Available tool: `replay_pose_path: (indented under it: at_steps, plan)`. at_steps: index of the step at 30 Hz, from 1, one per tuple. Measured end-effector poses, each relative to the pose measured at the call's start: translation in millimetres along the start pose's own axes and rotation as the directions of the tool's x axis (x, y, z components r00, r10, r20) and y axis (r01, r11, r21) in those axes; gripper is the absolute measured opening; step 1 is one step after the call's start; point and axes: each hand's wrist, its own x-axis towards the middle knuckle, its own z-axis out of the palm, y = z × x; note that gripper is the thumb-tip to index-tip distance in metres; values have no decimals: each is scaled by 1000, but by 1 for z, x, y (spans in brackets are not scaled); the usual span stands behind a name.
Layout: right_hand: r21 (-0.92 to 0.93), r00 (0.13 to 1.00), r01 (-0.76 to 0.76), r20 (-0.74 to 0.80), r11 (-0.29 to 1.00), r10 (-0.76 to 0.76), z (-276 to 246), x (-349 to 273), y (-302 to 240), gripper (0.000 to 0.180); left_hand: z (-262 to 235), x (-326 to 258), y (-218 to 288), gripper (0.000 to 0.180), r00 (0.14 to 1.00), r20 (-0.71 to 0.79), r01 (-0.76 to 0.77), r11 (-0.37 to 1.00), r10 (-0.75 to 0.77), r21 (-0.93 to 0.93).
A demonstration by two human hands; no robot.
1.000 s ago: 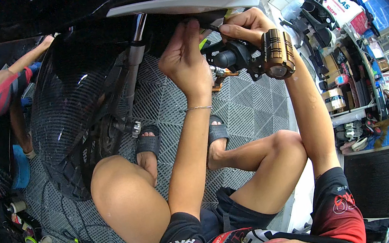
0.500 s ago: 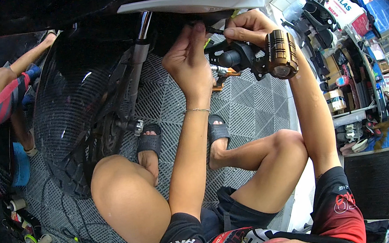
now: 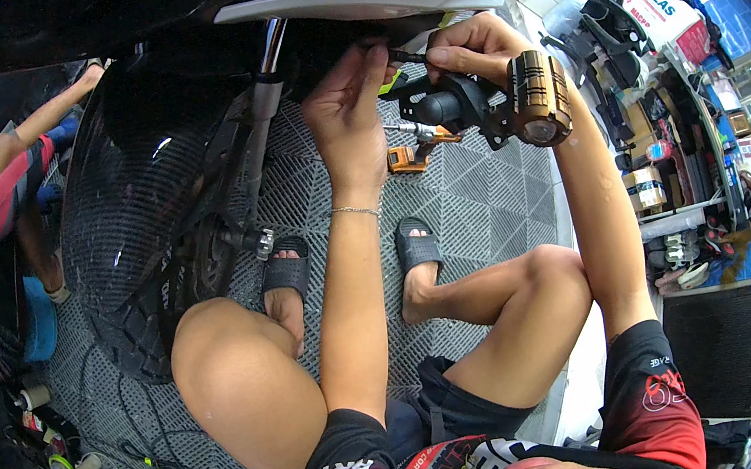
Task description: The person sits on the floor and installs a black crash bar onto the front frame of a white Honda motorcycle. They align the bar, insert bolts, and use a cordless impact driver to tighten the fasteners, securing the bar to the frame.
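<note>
Under the white and black body panel [image 3: 360, 2] of a motorcycle, both my hands are raised close together. My left hand [image 3: 345, 108] is closed in a pinch at one end of a thin black cable-like piece [image 3: 408, 57]. Thumb and fingers of my right hand [image 3: 476, 47] pinch its other end. Just below the right hand sits a bronze cylindrical lamp [image 3: 540, 98], joined to a black bracket [image 3: 473, 108]; whether my hand touches the bracket, I cannot tell. The left fingertips are partly lost in shadow under the panel.
Left of my hands stand the fork leg [image 3: 266, 100] and the front wheel with its dark fender [image 3: 133, 174]. An orange and black power tool [image 3: 408, 159] lies on the grey tiled floor [image 3: 498, 206]. Cables [image 3: 157, 432] trail at lower left. Another person's leg [image 3: 13, 148] shows at far left; crowded shelves [image 3: 663, 143] line the right.
My left hand has shifted slightly left, and the gap between my hands is wider, with more of the black piece showing. More of the power tool shows now.
</note>
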Motion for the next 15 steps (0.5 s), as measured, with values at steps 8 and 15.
replay_pose_path:
  at_steps: [8,15]
  plan:
    - [34,999,-12,31,999,11,-2,1,4,29,-9,4,6,20,993,99,66,998,-66,-2]
    - [-75,984,-45,-173,996,32,4,-5,-1,23,-6,9,5,22,985,141,115,988,-100,-101]
